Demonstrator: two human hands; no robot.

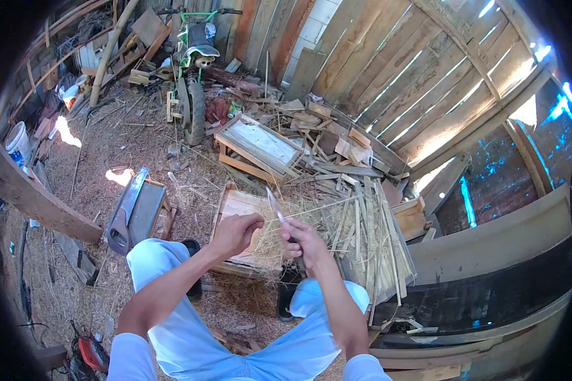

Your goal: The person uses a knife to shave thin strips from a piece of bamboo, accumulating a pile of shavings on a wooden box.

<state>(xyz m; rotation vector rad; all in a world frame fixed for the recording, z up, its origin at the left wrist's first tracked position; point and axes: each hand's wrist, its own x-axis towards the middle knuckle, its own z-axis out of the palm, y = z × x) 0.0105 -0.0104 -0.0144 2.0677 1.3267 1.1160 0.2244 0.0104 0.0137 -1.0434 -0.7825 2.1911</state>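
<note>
My right hand [304,242] is wrapped round the dark handle of a knife [275,206], its blade pointing up and away to the left. Just left of the blade is my left hand [236,233], its fingers closed in a pinch; a thin light strip [324,206] runs rightward from near it, and what the fingers hold is too small to make out. Beneath both hands lies a shallow wooden box [230,202] with a heap of thin straw-like shavings [270,244] over its right side.
A handsaw [128,208] rests on a small bench [147,213] at left. Wood strips [368,235] pile up at right. Beyond stand a wooden frame [257,143] and a small motorbike [194,95]. A red tool [92,352] lies at lower left.
</note>
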